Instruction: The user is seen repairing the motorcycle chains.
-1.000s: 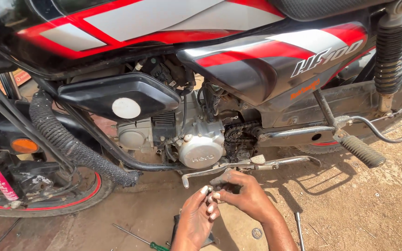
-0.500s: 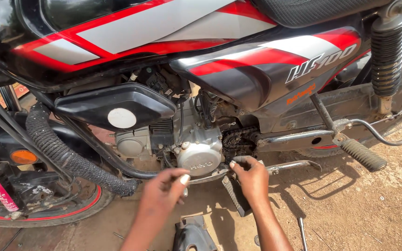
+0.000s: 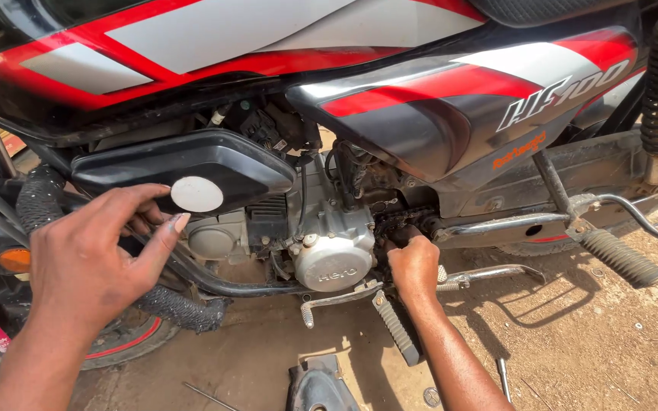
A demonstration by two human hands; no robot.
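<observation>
A black, red and white motorcycle (image 3: 390, 114) stands side-on in front of me. My left hand (image 3: 93, 266) reaches to the lower edge of the black side cover (image 3: 192, 164), fingers curled under it and thumb apart, with nothing seen in it. My right hand (image 3: 414, 262) is pushed into the exposed chain and sprocket recess (image 3: 401, 221) just behind the silver engine case (image 3: 333, 262). Its fingertips are hidden inside, so I cannot tell what they grip.
A black removed cover (image 3: 317, 384) lies on the dirt below the engine. A thin rod (image 3: 207, 396), a metal tool (image 3: 503, 378) and a washer (image 3: 432, 396) lie nearby. A ribbed footpeg (image 3: 397, 329), gear lever (image 3: 336, 298) and rear footrest (image 3: 622, 257) jut out.
Both hands rose from near the ground. The left moved left to the side cover, the right went into the sprocket recess. The view has closed in on the engine.
</observation>
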